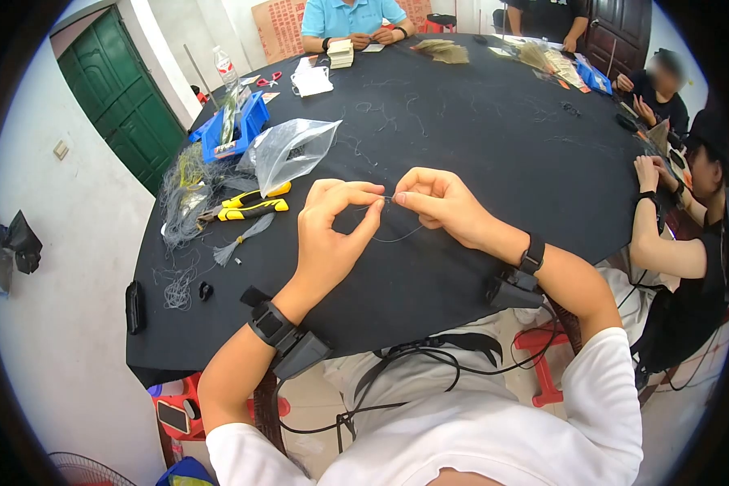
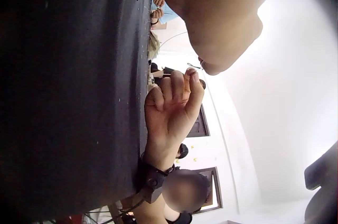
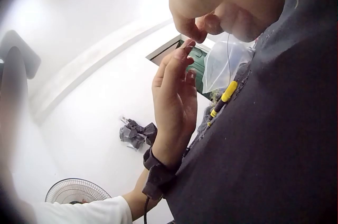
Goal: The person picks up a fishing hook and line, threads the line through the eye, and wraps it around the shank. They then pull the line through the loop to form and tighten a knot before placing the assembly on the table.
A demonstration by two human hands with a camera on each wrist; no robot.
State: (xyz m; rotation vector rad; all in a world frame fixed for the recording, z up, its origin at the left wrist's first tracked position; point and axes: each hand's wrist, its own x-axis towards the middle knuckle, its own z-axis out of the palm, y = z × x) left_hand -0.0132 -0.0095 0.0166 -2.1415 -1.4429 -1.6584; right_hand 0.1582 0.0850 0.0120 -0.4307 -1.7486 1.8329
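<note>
Both hands pinching: left hand (image 1: 332, 223) and right hand (image 1: 445, 206) grip a thin line (image 1: 401, 240) between thumb and fingers, fingertips close together. The line loops below them, above the black-covered surface (image 1: 462, 105). Yellow-and-black pliers (image 1: 247, 209) lie left of the left hand, clear plastic bag (image 1: 294, 154) just beyond them, near the blue bin (image 1: 235, 130).

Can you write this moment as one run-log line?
left hand: pinches thin line | right hand: pinches thin line | line: curves slack between hands | yellow-black pliers: untouched on black tablecloth
</note>
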